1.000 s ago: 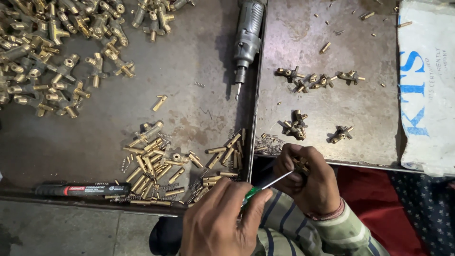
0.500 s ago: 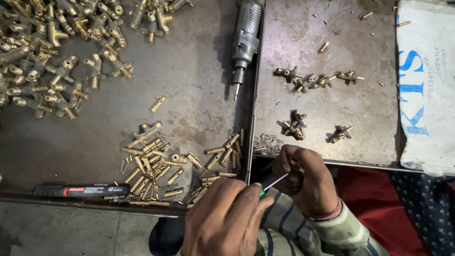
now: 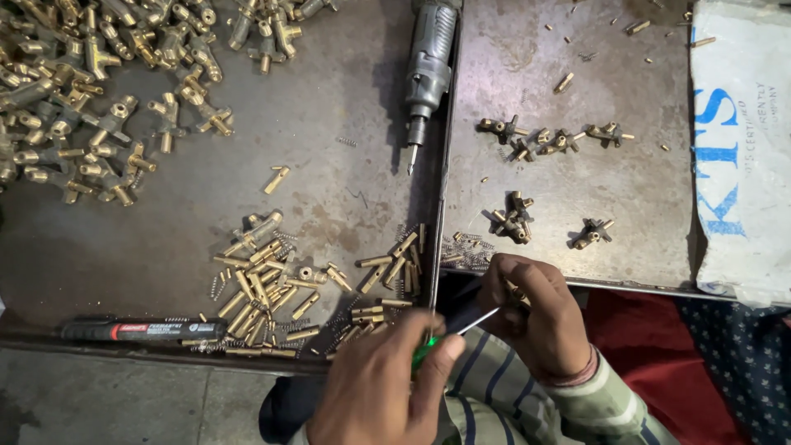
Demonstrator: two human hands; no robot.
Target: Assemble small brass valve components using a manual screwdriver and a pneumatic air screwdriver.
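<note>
A thin screwdriver [image 3: 451,334] with a green handle is held in the left hand [image 3: 383,387], and the grip is closed tight around the handle. Its metal tip is pointed at a small brass part [image 3: 517,294] that is held in the right hand [image 3: 535,317]. The right grip is closed around that part, so most of it is hidden by the fingers and its shape cannot be told for sure; it may be a little brass valve piece. Both hands are held just in front of the near edge of the metal counter [image 3: 329,198], above a striped sleeve [image 3: 494,387]. Short brass pins [image 3: 264,292] are piled on the counter just beyond the left hand, with tiny springs [image 3: 461,247] beside them. A red and black pen-shaped tool [image 3: 140,331] is laid along the near edge at the left. A big heap of brass valve bodies [image 3: 91,82] is spread over the far left corner. A grey power screwdriver [image 3: 427,74] is laid with its tip toward the person. On the right metal sheet [image 3: 577,49], a few small put-together brass pieces [image 3: 552,140] are seen, near a white printed sack [image 3: 741,148].
</note>
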